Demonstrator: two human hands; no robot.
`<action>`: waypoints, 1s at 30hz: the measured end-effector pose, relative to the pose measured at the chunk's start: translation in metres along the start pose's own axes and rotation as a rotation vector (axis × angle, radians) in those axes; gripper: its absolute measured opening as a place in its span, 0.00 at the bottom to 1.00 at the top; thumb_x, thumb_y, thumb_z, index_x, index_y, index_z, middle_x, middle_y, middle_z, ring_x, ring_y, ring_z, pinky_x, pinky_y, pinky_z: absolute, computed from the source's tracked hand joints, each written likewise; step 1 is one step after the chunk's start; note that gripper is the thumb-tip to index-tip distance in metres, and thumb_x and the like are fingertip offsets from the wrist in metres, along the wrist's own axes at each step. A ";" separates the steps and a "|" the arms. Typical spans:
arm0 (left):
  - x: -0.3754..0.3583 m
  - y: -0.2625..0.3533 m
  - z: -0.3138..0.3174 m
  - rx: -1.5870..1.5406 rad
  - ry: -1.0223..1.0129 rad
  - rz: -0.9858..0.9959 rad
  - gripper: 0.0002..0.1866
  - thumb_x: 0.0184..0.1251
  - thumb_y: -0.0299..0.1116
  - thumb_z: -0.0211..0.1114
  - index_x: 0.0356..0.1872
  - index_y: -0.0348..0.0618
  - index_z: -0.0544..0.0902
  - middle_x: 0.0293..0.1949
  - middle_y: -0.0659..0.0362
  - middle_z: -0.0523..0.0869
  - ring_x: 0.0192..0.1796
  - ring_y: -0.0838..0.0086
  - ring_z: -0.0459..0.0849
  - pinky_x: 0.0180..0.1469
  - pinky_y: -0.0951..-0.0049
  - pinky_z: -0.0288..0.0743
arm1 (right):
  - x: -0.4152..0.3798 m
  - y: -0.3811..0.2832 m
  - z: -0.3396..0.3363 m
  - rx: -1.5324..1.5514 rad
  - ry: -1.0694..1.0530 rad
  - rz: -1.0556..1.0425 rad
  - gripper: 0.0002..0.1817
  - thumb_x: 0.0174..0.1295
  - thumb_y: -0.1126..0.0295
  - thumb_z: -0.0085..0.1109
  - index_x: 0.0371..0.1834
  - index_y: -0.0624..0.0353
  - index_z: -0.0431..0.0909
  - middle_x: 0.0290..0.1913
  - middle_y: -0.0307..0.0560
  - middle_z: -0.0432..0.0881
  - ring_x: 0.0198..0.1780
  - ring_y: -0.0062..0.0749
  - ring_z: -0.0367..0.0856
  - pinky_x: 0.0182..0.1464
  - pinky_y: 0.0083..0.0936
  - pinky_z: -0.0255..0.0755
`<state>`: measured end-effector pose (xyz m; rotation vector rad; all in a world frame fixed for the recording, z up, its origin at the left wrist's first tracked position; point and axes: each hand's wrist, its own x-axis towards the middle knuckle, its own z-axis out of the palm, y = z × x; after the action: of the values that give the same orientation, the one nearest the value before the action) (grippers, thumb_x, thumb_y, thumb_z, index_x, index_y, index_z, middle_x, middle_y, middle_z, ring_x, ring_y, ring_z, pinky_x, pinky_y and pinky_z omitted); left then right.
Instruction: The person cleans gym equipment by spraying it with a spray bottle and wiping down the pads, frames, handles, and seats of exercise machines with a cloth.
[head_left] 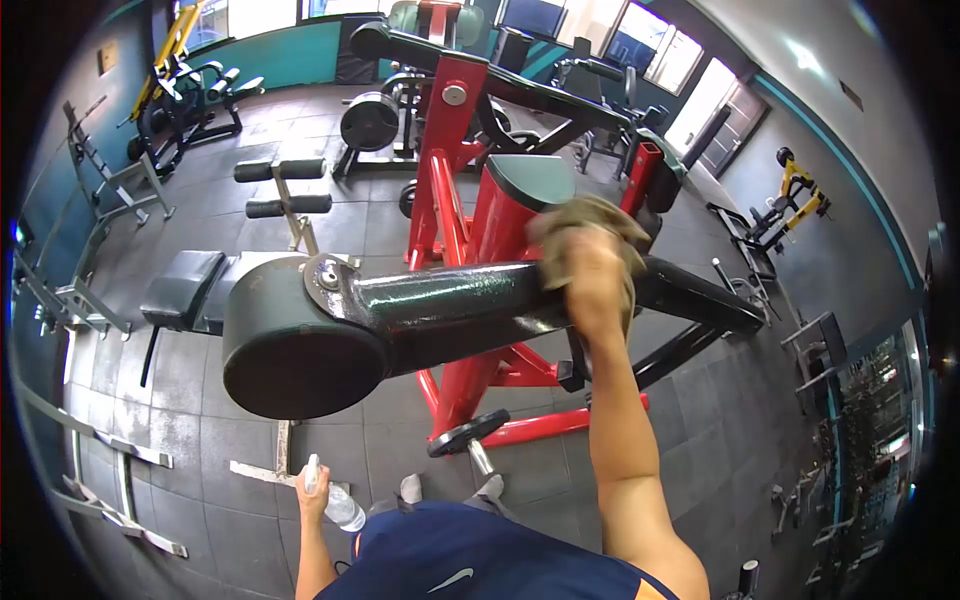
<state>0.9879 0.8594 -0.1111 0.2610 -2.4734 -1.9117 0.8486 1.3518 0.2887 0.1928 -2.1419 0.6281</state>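
My right hand (592, 272) pressed a tan cloth (585, 222) against the black arm of the red gym machine (450, 300), fingers clamped on the cloth, though blur hid their detail. My left hand (312, 492) hung low beside my hip, fingers wrapped around a clear spray bottle (335, 500) above the grey rubber floor tiles (230, 520).

The right hand (592, 272) is blurred, so its fingers cannot be told apart, and it hides part of the cloth (585, 222) under it. The left hand (312, 490) covers the top of the bottle (338, 507). The picture's lower edge cuts off both arms.
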 end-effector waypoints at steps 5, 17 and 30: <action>0.009 -0.003 0.021 -0.005 -0.075 0.077 0.05 0.66 0.30 0.68 0.34 0.41 0.82 0.27 0.67 0.79 0.29 0.84 0.74 0.31 0.79 0.69 | 0.014 -0.022 -0.017 -0.048 -0.392 0.096 0.20 0.75 0.62 0.43 0.38 0.69 0.77 0.42 0.59 0.81 0.45 0.52 0.78 0.50 0.37 0.70; 0.012 0.002 0.001 -0.195 0.045 -0.094 0.07 0.67 0.32 0.69 0.33 0.42 0.82 0.25 0.69 0.77 0.28 0.85 0.72 0.30 0.81 0.65 | 0.086 0.023 0.046 -0.284 -0.309 -0.425 0.19 0.65 0.56 0.60 0.58 0.46 0.81 0.62 0.50 0.79 0.63 0.55 0.74 0.66 0.46 0.67; -0.013 -0.018 -0.040 -0.194 0.211 -0.270 0.07 0.66 0.33 0.69 0.36 0.41 0.83 0.26 0.67 0.80 0.28 0.83 0.75 0.31 0.78 0.69 | -0.062 -0.010 -0.145 0.686 1.244 0.489 0.35 0.68 0.47 0.51 0.71 0.59 0.65 0.70 0.55 0.68 0.69 0.54 0.69 0.72 0.58 0.63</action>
<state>1.0068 0.8185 -0.1170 0.7836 -2.1928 -2.0755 0.9926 1.4105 0.3151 -0.3125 -0.7094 1.3088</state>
